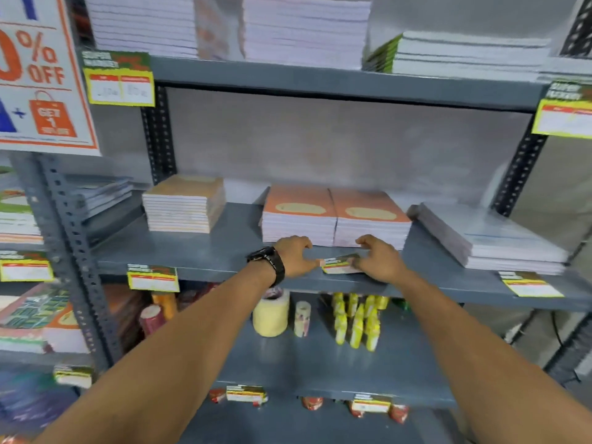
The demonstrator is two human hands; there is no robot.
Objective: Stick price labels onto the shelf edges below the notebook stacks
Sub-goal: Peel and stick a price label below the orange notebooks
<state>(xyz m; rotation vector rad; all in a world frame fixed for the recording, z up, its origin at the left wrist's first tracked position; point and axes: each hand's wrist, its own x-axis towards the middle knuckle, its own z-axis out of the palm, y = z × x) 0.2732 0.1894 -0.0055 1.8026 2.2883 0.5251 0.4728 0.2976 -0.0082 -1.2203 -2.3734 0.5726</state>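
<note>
1. Hands both at front edge of middle shelf (224, 248), pinching one price label (340, 264) between them: left hand (296, 254) has thumb + fingers on label's left end, right hand (379, 259) covers its right end.
2. Label sits against shelf edge, directly below the two orange-cover notebook stacks (334, 216). Long axis runs left-right along the edge, tilted a bit, right end higher. Printed face toward camera, dark green band on top, yellow-bordered white area below. Whether it's stuck down yet: can't tell.
3. Black watch (270, 261) on left wrist.
4. Middle shelf, notebook stacks counted: 1 tan stack (184, 205) at left, 2 orange stacks side by side in centre, touching, 1 pale grey stack (487, 235) at right, angled.
5. Other labels already on same shelf edge: 2, one at left (153, 278) under tan stack, one at right (530, 284) under grey stack, skewed.
6. Top shelf edge: 2 more labels, left (119, 79) + right (565, 110).
7. Shelf below: tape roll (271, 312), yellow-wrapped items (357, 318); exact count blurred.
</note>
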